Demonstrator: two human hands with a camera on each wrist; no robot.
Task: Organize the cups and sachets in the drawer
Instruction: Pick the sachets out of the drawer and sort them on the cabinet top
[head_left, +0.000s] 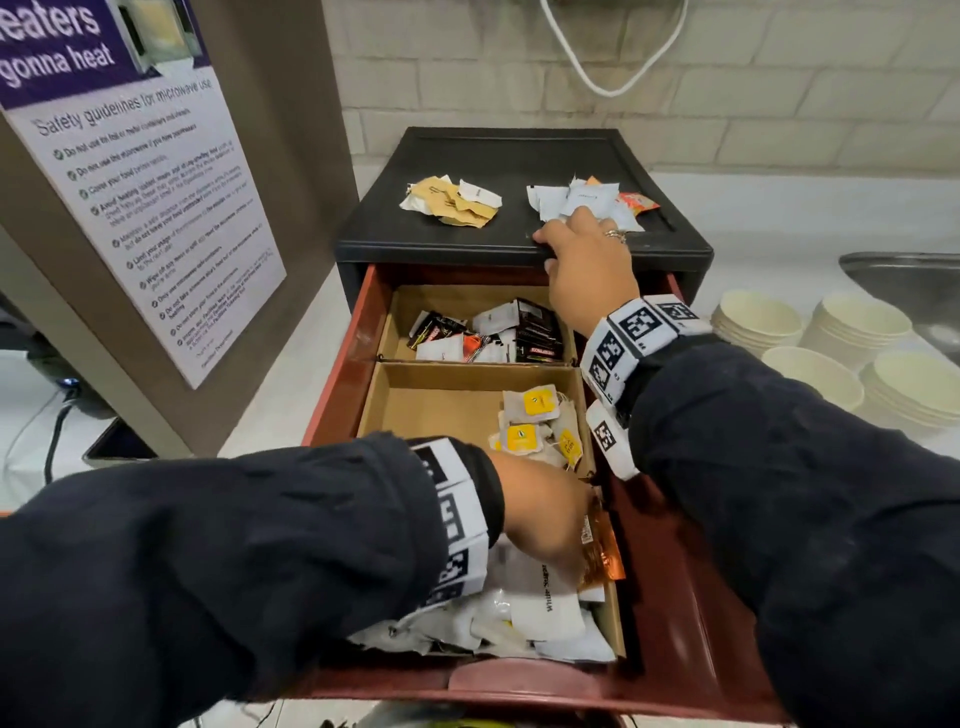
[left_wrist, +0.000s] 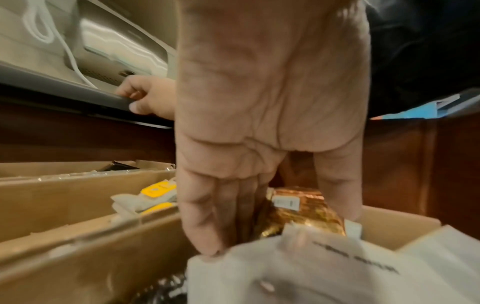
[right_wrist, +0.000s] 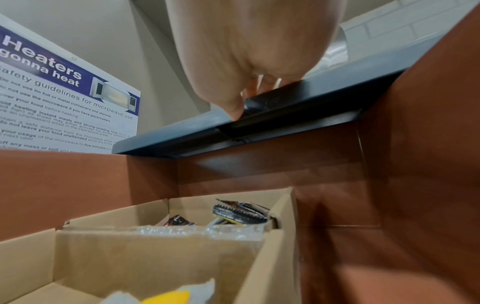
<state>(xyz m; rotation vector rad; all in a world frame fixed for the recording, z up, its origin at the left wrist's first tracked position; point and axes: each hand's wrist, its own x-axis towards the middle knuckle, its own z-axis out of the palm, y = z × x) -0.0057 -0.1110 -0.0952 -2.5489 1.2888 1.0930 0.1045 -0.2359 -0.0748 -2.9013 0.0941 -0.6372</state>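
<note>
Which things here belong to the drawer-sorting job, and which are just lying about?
Belongs to the job:
- drawer with cardboard compartments
- white sachets, left hand reaching in
- orange foil sachet
- yellow-tagged tea bags
- dark sachets
- sorted piles on the black cabinet top: brown sachets, white ones
- right hand gripping the cabinet edge

Lying about:
- microwave poster
- stacked bowls
- white cable

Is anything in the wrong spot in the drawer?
Yes. An orange foil sachet sits in the near box among white sugar sachets, where the left hand reaches for it. More orange sachets lie on the black cabinet top.
</note>
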